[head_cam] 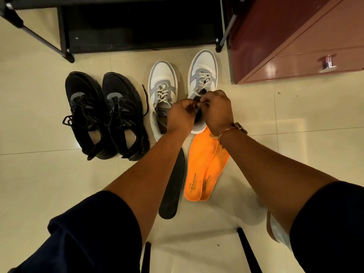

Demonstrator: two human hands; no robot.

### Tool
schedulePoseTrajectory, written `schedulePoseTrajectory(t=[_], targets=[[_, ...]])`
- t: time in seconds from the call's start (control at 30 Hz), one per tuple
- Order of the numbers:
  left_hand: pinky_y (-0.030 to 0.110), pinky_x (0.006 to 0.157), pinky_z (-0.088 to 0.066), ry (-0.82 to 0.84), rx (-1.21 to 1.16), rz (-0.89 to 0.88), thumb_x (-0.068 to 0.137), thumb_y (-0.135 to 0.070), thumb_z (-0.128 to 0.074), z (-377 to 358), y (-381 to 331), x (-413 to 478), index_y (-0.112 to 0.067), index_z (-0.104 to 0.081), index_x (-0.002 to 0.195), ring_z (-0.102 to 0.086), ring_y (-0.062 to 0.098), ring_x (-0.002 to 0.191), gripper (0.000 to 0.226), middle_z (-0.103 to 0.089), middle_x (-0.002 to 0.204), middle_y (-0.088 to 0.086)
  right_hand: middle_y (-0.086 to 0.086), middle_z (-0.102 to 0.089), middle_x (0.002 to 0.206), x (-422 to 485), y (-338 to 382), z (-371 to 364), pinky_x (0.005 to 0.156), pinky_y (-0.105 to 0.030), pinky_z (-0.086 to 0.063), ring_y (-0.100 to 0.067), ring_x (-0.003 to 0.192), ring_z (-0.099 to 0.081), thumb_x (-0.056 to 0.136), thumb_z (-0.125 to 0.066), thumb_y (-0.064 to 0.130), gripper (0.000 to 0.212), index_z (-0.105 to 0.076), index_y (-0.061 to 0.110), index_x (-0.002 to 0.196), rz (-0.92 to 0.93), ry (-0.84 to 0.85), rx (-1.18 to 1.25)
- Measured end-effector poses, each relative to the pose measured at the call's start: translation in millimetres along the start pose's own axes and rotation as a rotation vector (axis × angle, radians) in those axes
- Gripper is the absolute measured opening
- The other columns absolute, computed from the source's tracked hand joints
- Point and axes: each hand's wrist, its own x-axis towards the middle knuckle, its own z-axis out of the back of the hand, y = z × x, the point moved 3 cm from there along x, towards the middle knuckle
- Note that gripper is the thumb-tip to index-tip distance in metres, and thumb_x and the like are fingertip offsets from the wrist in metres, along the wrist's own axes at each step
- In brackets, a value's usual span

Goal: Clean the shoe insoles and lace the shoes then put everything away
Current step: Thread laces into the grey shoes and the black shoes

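Two white-and-grey sneakers stand on the floor, the left one (162, 81) and the right one (203, 71). Over the right sneaker's opening, my left hand (180, 116) and my right hand (217, 107) meet, each pinching an end of its white lace (202, 80). Two orange insoles (204, 168) lie overlapped just behind that shoe. A black insole (174, 186) lies left of them, partly under my left forearm. A pair of black sneakers (106, 117) sits further left with loose black laces.
A black metal shoe rack (137, 26) stands beyond the shoes. A red-brown cabinet (295, 40) with a drawer knob is at the right. Black chair legs (248, 251) frame the near floor. Pale floor tiles surround everything.
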Motion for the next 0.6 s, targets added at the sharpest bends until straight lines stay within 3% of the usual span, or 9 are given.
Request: schedulePoseTrajectory(t=[0.1,0.17,0.33,0.47,0.6], targets=[[0.031,0.084,-0.052,0.049,0.305,-0.163,0.093,-0.005,-0.057,-2.5,0.0,-1.9,-0.010,-0.078,0.105,-0.069,0.029,0.098,0.025,-0.077,0.101,0.013,-0.016,-0.071,0.108,-7.3,4.3,-8.3,0.090,-0.034,-0.051,-0.034,0.100,-0.066,0.090,-0.060,0.009,0.022,-0.072,0.008,0.109,0.096,0.158,-0.068],[0.028,0.076,-0.047,0.084,0.424,-0.180,0.093,-0.006,-0.056,-4.6,2.6,-2.1,-0.009,-0.078,0.100,-0.068,0.032,0.097,0.023,-0.076,0.100,0.016,-0.016,-0.072,0.106,-9.2,7.5,-10.9,0.084,-0.036,-0.053,-0.035,0.098,-0.066,0.090,-0.058,0.013,0.023,-0.065,0.010,0.112,0.123,0.225,-0.128],[0.029,0.070,-0.041,0.111,0.416,-0.168,0.095,-0.005,-0.055,-5.0,3.7,-5.0,-0.003,-0.073,0.098,-0.067,0.031,0.094,0.019,-0.073,0.097,0.018,-0.023,-0.061,0.116,-3.7,15.0,-10.7,0.083,-0.038,-0.050,-0.039,0.101,-0.060,0.093,-0.055,0.009,0.021,-0.056,0.003,0.113,0.178,0.218,-0.247],[0.034,0.084,-0.051,0.105,0.339,-0.185,0.094,-0.005,-0.057,0.3,0.9,-4.6,-0.004,-0.068,0.113,-0.066,0.031,0.103,0.022,-0.072,0.110,0.017,-0.023,-0.066,0.110,-5.2,14.1,-10.6,0.079,-0.037,-0.047,-0.040,0.102,-0.063,0.091,-0.060,0.011,0.024,-0.056,0.002,0.113,0.193,0.281,-0.254],[0.024,0.088,-0.048,0.078,0.212,-0.150,0.095,-0.003,-0.058,5.7,1.7,-8.4,-0.005,-0.068,0.118,-0.066,0.025,0.108,0.026,-0.071,0.116,0.014,-0.023,-0.069,0.108,-11.4,16.9,-7.2,0.081,-0.038,-0.049,-0.044,0.102,-0.064,0.086,-0.068,0.014,0.033,-0.059,0.002,0.115,0.181,0.310,-0.229]])
